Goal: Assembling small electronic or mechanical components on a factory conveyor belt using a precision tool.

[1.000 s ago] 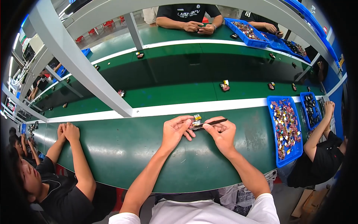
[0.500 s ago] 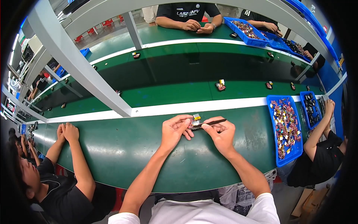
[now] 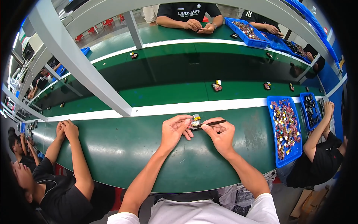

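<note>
My left hand (image 3: 175, 130) pinches a small electronic part (image 3: 194, 121) with a yellow tab, held just above the green work surface (image 3: 123, 149). My right hand (image 3: 220, 135) grips thin black tweezers (image 3: 212, 123) whose tip meets the part. Both hands are close together at the middle of the near bench, just short of the white stripe (image 3: 231, 105).
A blue tray (image 3: 287, 158) of mixed small parts sits to my right, with a second blue tray (image 3: 310, 112) beyond it. Small parts (image 3: 216, 86) ride the green conveyor belt behind the stripe. Co-workers sit at my left (image 3: 67, 130), my right (image 3: 320, 127) and across (image 3: 194, 24). A grey frame post (image 3: 80, 67) slants overhead.
My hands have stayed in place on the part. The small parts on the conveyor belt have drifted to the left.
</note>
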The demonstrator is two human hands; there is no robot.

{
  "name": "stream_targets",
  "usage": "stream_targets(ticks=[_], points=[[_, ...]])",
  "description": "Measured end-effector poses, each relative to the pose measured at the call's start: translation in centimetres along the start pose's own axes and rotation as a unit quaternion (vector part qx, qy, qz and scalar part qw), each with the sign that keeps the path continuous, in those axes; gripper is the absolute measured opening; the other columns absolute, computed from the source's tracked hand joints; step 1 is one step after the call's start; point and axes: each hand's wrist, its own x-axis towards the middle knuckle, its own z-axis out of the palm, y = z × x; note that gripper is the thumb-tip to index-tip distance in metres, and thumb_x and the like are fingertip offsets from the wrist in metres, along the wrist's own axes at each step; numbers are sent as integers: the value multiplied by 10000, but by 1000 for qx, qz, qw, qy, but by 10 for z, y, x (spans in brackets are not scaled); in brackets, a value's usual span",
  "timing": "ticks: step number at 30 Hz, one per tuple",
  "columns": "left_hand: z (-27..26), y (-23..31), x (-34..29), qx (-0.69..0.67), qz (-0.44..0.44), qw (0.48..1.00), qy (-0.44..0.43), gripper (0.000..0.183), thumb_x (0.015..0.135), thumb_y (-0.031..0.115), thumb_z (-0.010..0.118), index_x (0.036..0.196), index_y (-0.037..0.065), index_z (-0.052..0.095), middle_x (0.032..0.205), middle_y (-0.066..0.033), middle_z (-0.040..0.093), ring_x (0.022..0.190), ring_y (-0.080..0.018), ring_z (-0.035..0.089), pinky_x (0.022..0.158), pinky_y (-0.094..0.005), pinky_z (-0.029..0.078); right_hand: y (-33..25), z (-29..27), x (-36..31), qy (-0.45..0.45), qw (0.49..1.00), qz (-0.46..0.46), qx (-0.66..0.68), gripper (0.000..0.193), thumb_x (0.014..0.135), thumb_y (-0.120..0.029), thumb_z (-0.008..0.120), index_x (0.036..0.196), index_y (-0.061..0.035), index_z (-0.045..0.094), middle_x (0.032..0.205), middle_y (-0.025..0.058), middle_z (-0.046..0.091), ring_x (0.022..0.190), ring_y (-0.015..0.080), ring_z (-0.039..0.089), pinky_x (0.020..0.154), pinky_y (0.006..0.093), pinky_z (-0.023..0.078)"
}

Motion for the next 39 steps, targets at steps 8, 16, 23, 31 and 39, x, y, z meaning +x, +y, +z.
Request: stream_targets(ticks=[8, 16, 23, 31, 39], points=[[2, 1, -1, -1, -6, 1000, 1, 242, 999, 82, 598, 1130, -113, 655, 795, -151, 680, 586, -205, 685, 489, -280, 560, 0, -2, 1, -6, 1000, 9, -5, 125, 859, 24, 764, 964, 29, 696, 779, -8, 676, 560, -26, 411, 477, 171, 292], [-2, -2, 0, -10, -10, 1000, 10, 252, 984, 98, 625, 1113, -115, 664, 798, -155, 677, 564, -209, 680, 475, -277, 549, -4, -4, 4, -26, 1000, 17, -2, 127, 869, 47, 734, 980, 37, 671, 752, -7, 653, 568, -23, 448, 497, 166, 318], [-3, -3, 1, -22, -6, 999, 30, 281, 977, 142, 643, 1096, -112, 670, 837, -177, 701, 549, -207, 675, 468, -275, 545, -4, -4, 4, -15, 996, -46, -80, 144, 826, 21, 780, 951, 23, 707, 739, -15, 656, 498, -16, 397, 461, 181, 290], [-2, -1, 1, -22, -5, 999, 25, 276, 978, 135, 640, 1095, -113, 670, 811, -171, 699, 550, -201, 673, 472, -274, 545, -11, 0, 2, -15, 979, -124, -162, 98, 783, 6, 802, 870, -9, 761, 766, 18, 713, 431, 25, 397, 431, 216, 296], [-3, -1, 1, -21, -16, 1000, 18, 270, 978, 122, 635, 1100, -116, 666, 823, -167, 697, 564, -195, 675, 472, -272, 540, -11, -3, 1, -38, 962, -156, -223, 73, 774, -5, 801, 826, -18, 752, 839, 40, 765, 430, 36, 427, 441, 217, 328]])
